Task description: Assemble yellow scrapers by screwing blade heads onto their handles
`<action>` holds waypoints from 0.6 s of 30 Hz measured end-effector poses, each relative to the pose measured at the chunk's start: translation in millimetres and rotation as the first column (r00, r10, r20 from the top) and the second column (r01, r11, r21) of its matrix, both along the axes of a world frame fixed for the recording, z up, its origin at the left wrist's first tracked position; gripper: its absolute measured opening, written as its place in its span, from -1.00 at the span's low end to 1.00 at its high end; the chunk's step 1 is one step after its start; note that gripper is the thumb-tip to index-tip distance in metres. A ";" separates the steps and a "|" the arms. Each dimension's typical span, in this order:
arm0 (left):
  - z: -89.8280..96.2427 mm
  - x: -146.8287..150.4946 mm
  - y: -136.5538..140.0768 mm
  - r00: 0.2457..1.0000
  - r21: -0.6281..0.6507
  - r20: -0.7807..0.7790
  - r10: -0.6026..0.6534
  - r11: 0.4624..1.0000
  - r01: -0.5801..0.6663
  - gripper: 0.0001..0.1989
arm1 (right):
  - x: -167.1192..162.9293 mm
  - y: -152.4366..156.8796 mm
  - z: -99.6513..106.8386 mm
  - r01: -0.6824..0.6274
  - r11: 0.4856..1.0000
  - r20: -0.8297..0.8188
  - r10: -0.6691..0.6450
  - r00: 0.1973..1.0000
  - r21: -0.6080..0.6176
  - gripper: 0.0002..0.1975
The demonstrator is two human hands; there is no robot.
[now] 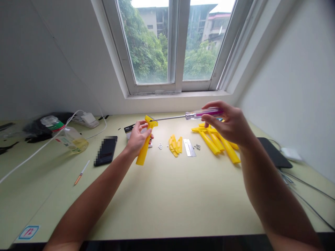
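Note:
My left hand (137,138) is closed around a yellow plastic scraper handle (142,156), its wide head tilted up and a thin edge showing along the top. In my right hand (229,120) is a screwdriver (193,114) with a clear and purple grip, held level. Its tip meets the handle's head; the screw, if any, is too small to make out. Beyond my hands lie small nuts (160,146), flat yellow plastic pieces (173,145), metal blades (188,147) and a small heap of screws (197,147). Several more yellow handles (215,143) are piled under my right hand.
A dark phone (106,150), a small pen-like tool (81,173) and a bottle with yellowish liquid (68,139) are at the left. Behind my left hand stands a small box (128,130). A dark flat device (273,152) and cables lie at the right. A window backs the table.

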State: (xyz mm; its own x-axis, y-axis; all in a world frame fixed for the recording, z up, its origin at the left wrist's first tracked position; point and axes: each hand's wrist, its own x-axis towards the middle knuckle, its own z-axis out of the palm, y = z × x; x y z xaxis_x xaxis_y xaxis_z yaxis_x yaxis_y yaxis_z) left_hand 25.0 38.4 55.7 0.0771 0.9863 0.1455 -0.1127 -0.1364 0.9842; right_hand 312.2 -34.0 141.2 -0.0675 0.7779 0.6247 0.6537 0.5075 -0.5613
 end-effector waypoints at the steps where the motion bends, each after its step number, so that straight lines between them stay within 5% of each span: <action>1: 1.0 -1.1 1.2 1.000 0.013 -0.020 0.021 1.000 -0.021 -0.66 | 2.1 -2.3 1.2 -0.008 0.999 -0.031 0.009 0.999 0.043 -0.67; 4: 3.4 -6.8 6.5 0.992 0.047 -0.061 0.113 0.993 -0.111 -0.64 | 10.2 -10.1 6.0 -0.011 0.998 -0.077 0.016 0.997 0.067 -0.72; 8: 7.3 -13.0 10.9 0.992 0.044 -0.055 0.117 0.992 -0.115 -0.65 | 8.6 -11.0 7.8 -0.126 0.974 0.105 0.147 0.984 -0.186 -0.76; 13: 12.4 -10.8 4.6 0.996 0.072 -0.062 0.057 0.996 -0.053 -0.66 | -23.7 1.3 -13.2 -0.218 0.808 0.293 0.429 0.855 -0.547 -0.79; 18: 14.8 -6.4 -4.2 0.995 0.082 -0.100 0.004 0.997 0.004 -0.64 | -52.6 8.8 -51.2 0.030 0.632 0.505 0.589 0.631 -0.775 -0.77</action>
